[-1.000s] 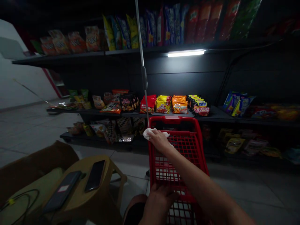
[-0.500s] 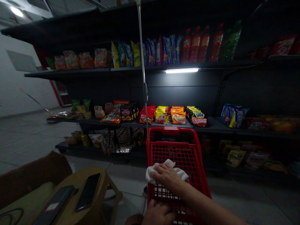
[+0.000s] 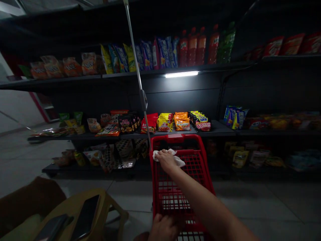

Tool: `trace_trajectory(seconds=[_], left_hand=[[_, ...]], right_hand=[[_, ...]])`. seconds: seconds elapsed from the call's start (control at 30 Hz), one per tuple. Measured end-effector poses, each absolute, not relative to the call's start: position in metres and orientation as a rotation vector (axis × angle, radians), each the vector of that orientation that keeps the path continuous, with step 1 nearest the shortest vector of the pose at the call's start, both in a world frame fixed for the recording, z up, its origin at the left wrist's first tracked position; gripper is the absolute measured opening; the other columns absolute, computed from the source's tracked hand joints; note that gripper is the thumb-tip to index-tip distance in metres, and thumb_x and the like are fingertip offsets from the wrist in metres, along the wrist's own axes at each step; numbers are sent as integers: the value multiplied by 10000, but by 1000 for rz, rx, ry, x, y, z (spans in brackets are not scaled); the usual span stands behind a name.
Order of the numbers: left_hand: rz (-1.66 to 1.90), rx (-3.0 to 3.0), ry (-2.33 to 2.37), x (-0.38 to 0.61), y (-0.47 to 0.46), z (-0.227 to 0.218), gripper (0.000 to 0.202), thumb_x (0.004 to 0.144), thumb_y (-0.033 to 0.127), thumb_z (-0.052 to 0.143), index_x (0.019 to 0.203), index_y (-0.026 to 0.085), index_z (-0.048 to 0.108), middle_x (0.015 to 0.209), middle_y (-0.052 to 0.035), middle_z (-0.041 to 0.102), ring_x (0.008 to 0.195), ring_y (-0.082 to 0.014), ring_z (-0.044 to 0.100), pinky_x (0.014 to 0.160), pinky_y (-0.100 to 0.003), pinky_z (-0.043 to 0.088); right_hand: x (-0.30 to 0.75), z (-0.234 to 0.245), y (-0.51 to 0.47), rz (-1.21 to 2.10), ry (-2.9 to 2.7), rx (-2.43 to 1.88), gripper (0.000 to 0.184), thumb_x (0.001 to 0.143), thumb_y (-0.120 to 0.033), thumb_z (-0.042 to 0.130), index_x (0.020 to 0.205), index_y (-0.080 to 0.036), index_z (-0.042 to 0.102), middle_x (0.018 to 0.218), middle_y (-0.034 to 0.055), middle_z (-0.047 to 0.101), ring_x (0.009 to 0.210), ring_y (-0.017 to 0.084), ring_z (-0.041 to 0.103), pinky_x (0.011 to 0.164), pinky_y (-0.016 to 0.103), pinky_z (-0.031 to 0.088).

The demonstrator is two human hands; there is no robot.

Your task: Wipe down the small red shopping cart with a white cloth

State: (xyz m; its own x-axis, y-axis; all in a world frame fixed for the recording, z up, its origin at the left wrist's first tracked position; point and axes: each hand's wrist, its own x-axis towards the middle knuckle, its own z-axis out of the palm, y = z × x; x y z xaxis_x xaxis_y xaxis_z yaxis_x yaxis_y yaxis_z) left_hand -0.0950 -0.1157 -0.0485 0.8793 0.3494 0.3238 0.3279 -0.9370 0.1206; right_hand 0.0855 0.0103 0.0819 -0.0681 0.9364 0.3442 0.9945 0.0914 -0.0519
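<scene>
A red plastic shopping cart (image 3: pixel 193 187) stands in front of me, facing dark store shelves. My right hand (image 3: pixel 166 158) reaches forward into the cart and presses a white cloth (image 3: pixel 179 162) against its far left wall, fingers closed on the cloth. My left hand (image 3: pixel 163 229) grips the cart's near rim at the bottom of the view, fingers curled over the edge. A metal pole (image 3: pixel 139 80) rises from the cart's front left corner.
Dark shelves (image 3: pixel 220 129) hold snack bags, noodle packets (image 3: pixel 182 121) and red bottles (image 3: pixel 193 47), lit by a strip light (image 3: pixel 181 74). At lower left a tan plastic stool (image 3: pixel 105 204) carries two phones (image 3: pixel 85 221). Grey tiled floor surrounds the cart.
My right hand with the cloth moved from the cart's near middle forward to its far left wall. The view shifted right and down slightly. My left hand stayed on the near rim.
</scene>
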Motion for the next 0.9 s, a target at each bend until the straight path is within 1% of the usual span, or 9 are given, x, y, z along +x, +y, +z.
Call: trace_trajectory(seconds=[0.17, 0.23, 0.37, 0.43, 0.5, 0.57, 0.63, 0.77, 0.9], left_hand=[[356, 2907, 648, -98, -127, -27, 410, 914, 139, 567, 1221, 406, 616, 1053, 52, 712, 946, -137, 621, 780, -312, 311], [275, 2883, 661, -97, -129, -24, 460, 902, 102, 559, 1240, 409, 607, 1076, 51, 702, 966, -141, 614, 785, -309, 309], [245, 2839, 656, -97, -132, -20, 520, 906, 32, 491, 1253, 404, 602, 1130, 52, 701, 996, -138, 613, 817, -310, 310], [282, 2821, 660, -97, -134, -16, 546, 901, 11, 470, 1264, 398, 598, 1184, 51, 692, 1023, -133, 611, 845, -306, 315], [301, 2811, 677, -97, -137, -11, 567, 896, 2, 462, 1281, 397, 592, 1213, 51, 685, 1030, -125, 610, 865, -301, 322], [297, 2811, 688, -98, -140, -6, 553, 897, 8, 460, 1281, 381, 601, 1213, 40, 688, 1026, -127, 612, 874, -303, 330], [290, 2814, 681, -98, -141, -4, 518, 904, 27, 462, 1275, 356, 612, 1215, 20, 691, 1034, -138, 611, 874, -310, 335], [275, 2809, 660, -99, -142, -2, 503, 909, 40, 456, 1278, 343, 613, 1221, 8, 691, 1040, -146, 613, 870, -316, 338], [248, 2800, 690, -98, -142, 0, 496, 925, 48, 444, 1273, 357, 616, 1219, 18, 693, 1063, -146, 613, 879, -318, 335]], right_hand=[[90, 50, -67, -182, -2163, -1840, 222, 900, -191, 546, 1097, -207, 648, 1072, 76, 631, 995, 222, 564, 845, 340, 406], [102, 44, -100, -45, -2231, -1770, 251, 867, -200, 584, 1099, -245, 668, 1043, 48, 625, 951, 198, 587, 803, 300, 416], [155, 63, -125, 191, -2172, -1716, 293, 874, -229, 586, 1138, -307, 685, 1065, 13, 631, 902, 144, 616, 746, 230, 427], [191, 81, -113, 33, -1893, -1855, 335, 913, -227, 533, 1223, -272, 651, 1133, 48, 632, 960, 155, 611, 817, 249, 441], [223, 92, -96, -188, -1665, -2058, 376, 928, -250, 517, 1291, -256, 615, 1184, 91, 641, 1107, 217, 570, 933, 331, 431], [246, 89, -84, -307, -1577, -2201, 381, 926, -264, 520, 1295, -252, 617, 1253, 111, 639, 1288, 279, 455, 1036, 432, 381], [255, 74, -82, -346, -1581, -2226, 408, 927, -251, 506, 1325, -233, 596, 1342, 110, 605, 1407, 295, 325, 1107, 497, 319], [243, 34, -111, -323, -1644, -2072, 465, 931, -205, 453, 1388, -183, 538, 1446, 99, 527, 1470, 263, 239, 1164, 496, 294], [202, 5, -174, -189, -1701, -1976, 495, 925, -161, 431, 1410, -216, 511, 1487, 59, 489, 1484, 223, 227, 1172, 472, 323]])
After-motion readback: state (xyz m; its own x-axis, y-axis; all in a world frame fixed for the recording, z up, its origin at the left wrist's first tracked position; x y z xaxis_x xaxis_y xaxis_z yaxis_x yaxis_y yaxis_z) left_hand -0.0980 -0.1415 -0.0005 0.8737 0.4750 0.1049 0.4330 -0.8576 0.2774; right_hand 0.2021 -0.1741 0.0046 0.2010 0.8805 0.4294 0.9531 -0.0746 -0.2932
